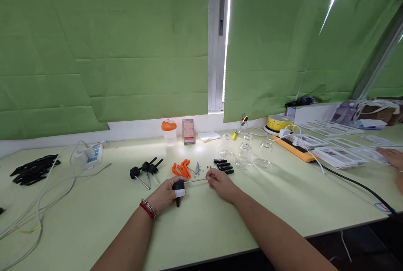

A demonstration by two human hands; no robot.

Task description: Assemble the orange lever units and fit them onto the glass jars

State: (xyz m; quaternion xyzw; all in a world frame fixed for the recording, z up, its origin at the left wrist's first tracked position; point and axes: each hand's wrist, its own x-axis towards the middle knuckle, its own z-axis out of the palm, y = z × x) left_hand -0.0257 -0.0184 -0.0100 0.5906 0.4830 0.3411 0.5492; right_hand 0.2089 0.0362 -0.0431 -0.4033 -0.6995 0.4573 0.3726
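My left hand (163, 197), with a white wrap on one finger, is closed around a black plastic head with a stubby arm (178, 185). From it a thin metal rod (195, 180) runs to the right. My right hand (223, 186) pinches the rod's far end; any small piece between those fingertips is hidden. Similar black heads with rods (145, 167) lie to the left. Just beyond my hands are orange plastic levers (182, 168), small metal pins (197, 169), tiny brown pieces (208, 167) and several black cylindrical parts (224, 167).
Several clear glasses (244, 155) stand right of centre. An orange-edged power strip (296, 148), cables and white printed sheets (340, 157) lie farther right, near another person's hand (390, 157). An orange-lidded cup (170, 132) stands behind; black bundled strips (34, 169) lie left.
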